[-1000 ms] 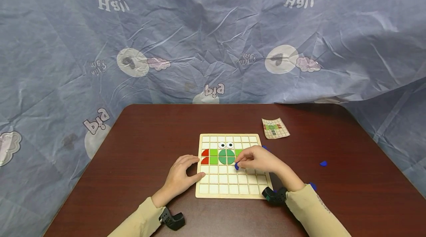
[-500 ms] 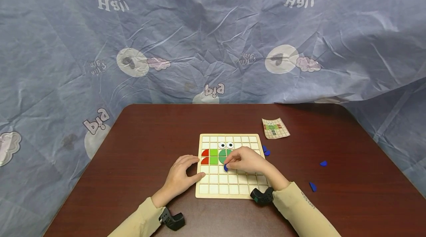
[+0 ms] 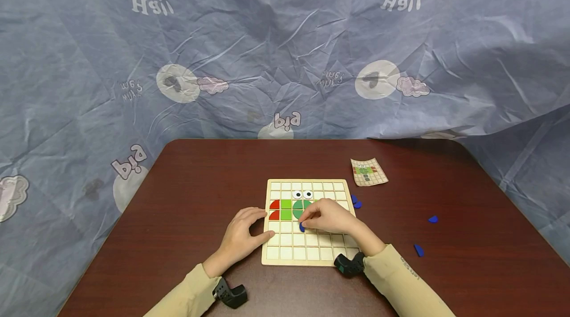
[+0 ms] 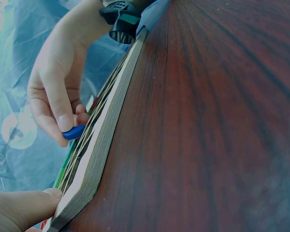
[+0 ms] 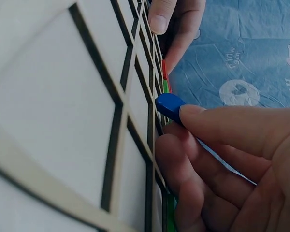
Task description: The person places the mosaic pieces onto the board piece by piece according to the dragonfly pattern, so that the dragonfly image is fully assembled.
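Observation:
My right hand [image 3: 329, 215] pinches a blue quarter-round tile [image 5: 169, 105] between thumb and fingers. It holds the tile low over the pale wooden grid board [image 3: 285, 252], just below the dark green rounded tiles [image 3: 298, 209]. From the left, my left hand [image 3: 237, 238] touches the board's edge with relaxed fingers, its thumb on the rim in the left wrist view. On the board sit red quarter-round tiles [image 3: 274, 204], light green square tiles [image 3: 286, 209] and two eye tiles [image 3: 297, 195]. The right hand hides the cells on the right of the green shape.
A small printed pattern card [image 3: 368, 172] lies behind the board to the right. Loose blue tiles [image 3: 356, 202] lie against the board's right side. Farther right are two more, one blue tile [image 3: 433, 219] behind another blue tile [image 3: 418, 250]. A printed cloth [image 3: 285, 60] hangs behind the table.
My right hand has moved left across the board with the blue tile, then slightly toward me. The left hand has stayed at the board's edge.

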The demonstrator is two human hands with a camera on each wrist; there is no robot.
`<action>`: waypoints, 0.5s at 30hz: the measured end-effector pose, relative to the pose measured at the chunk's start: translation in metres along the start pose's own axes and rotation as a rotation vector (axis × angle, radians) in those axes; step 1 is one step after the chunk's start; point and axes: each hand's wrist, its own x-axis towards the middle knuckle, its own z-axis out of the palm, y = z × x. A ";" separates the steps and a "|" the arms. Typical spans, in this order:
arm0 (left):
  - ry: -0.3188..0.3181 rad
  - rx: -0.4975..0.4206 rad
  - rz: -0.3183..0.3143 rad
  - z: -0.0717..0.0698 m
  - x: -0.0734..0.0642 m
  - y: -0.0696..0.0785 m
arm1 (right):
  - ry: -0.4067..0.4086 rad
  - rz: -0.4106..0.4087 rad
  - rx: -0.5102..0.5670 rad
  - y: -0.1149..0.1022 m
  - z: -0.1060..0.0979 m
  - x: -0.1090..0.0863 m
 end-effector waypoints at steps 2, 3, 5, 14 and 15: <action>-0.002 0.001 -0.001 0.000 0.000 0.000 | 0.006 0.011 -0.005 0.000 0.001 0.000; -0.002 0.000 0.000 0.000 0.000 0.000 | 0.011 0.014 -0.010 0.000 0.001 0.000; -0.003 0.002 0.006 0.000 0.000 -0.001 | 0.024 0.016 -0.024 -0.001 0.001 0.000; -0.004 0.004 0.014 0.001 0.000 -0.002 | 0.062 0.000 -0.052 0.000 0.002 0.001; -0.005 0.004 0.013 0.001 0.000 -0.002 | 0.064 -0.001 -0.051 0.001 0.002 0.001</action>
